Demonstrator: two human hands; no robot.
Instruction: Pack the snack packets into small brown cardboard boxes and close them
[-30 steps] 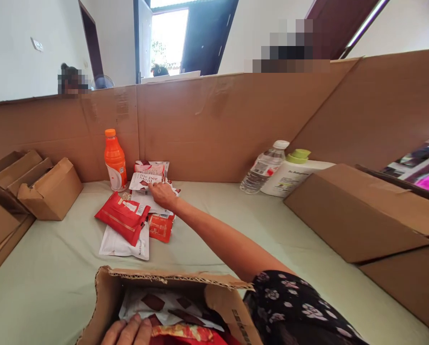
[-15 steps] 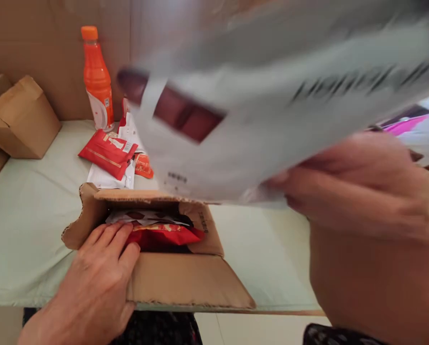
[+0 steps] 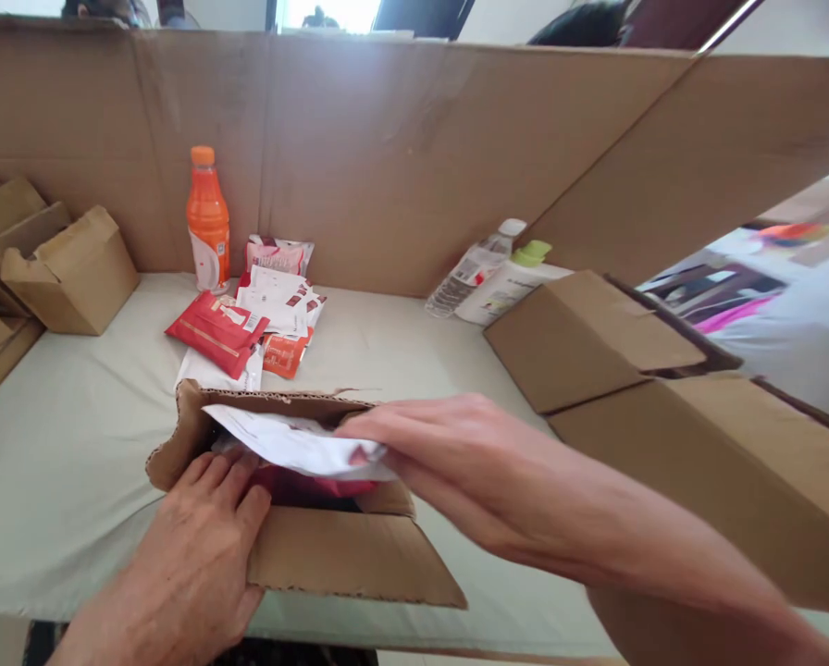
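Observation:
An open cardboard box (image 3: 359, 560) stands near the table's front edge. My left hand (image 3: 185, 550) grips its near left side, fingers bent over into the opening and thumb outside by the flap. My right hand (image 3: 449, 449) is closed on the right end of a white packet (image 3: 286, 446), tilted in the mouth of the box. Under it shows part of a dark red packet (image 3: 341, 487) inside; the rest of the contents is hidden. Just behind the box lies a pile with a red packet (image 3: 216, 333) and several white packets (image 3: 276, 301).
An orange drink bottle (image 3: 207, 222) stands behind the pile. Toward the back right, a clear bottle (image 3: 470, 270) and a white bottle with a green cap (image 3: 508, 289) lean over. Cardboard boxes flank both sides, left (image 3: 85, 277) and right (image 3: 581, 342). A cardboard wall (image 3: 387, 157) closes the back.
My right hand has brought the white packet down and away from the camera into the box opening. My left hand keeps its place on the box. The view has tilted up and right.

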